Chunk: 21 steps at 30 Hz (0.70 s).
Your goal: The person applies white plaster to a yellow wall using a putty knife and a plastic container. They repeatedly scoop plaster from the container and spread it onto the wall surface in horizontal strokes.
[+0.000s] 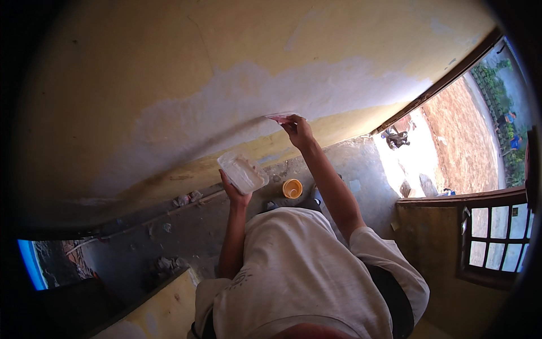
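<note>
Holding right hand (298, 133) outstretched at wall (243, 85)

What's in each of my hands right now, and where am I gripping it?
Your left hand holds a clear plastic tub by its near left side. Your right hand pinches a thin, flat pinkish piece by its right end.

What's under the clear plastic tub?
Part of the left hand shows below the clear plastic tub, at its lower-left side. The tub covers the rest of that hand, so its grip underneath can't be seen.
</note>
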Tool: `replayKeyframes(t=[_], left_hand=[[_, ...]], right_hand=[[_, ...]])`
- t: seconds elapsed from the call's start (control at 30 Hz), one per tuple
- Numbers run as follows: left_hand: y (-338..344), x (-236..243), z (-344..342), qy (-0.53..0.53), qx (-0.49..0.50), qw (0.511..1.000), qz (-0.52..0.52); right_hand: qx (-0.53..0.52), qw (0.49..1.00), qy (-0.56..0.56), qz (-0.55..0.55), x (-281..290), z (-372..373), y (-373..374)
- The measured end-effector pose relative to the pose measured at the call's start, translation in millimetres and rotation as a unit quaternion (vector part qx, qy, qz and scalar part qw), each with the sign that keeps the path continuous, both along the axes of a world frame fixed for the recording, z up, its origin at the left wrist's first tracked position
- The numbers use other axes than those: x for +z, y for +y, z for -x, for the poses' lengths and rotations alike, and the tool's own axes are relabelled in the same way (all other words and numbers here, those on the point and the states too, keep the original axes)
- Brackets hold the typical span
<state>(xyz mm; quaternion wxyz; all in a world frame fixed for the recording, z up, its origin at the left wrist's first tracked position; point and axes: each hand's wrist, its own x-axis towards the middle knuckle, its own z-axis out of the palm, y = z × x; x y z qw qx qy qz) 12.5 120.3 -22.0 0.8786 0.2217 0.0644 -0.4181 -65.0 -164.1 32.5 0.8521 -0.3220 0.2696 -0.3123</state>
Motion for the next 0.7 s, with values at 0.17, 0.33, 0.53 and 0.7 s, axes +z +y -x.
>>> replayKeyframes(t=[0.17,0.33,0.53,0.7], left_hand=[[6.8,8.6,-3.1,0.0,0.017,0.999,-0.027],[-0.6,10.1,-2.3,0.011,0.001,1.0,-0.025],[-4.5,5.3,-7.3,0.018,-0.013,1.0,-0.015],[-14.6,5.8,-8.5,0.02,-0.014,1.0,-0.012]], right_hand=[[-0.014,0.991,-0.121,-0.058,146.6,-11.5,-11.9],[-0.039,0.98,-0.191,-0.023,252.6,33.0,-11.6],[-0.108,0.972,-0.188,0.086,234.5,74.6,3.1],[-0.164,0.97,0.01,0.18,191.4,75.2,24.7]])
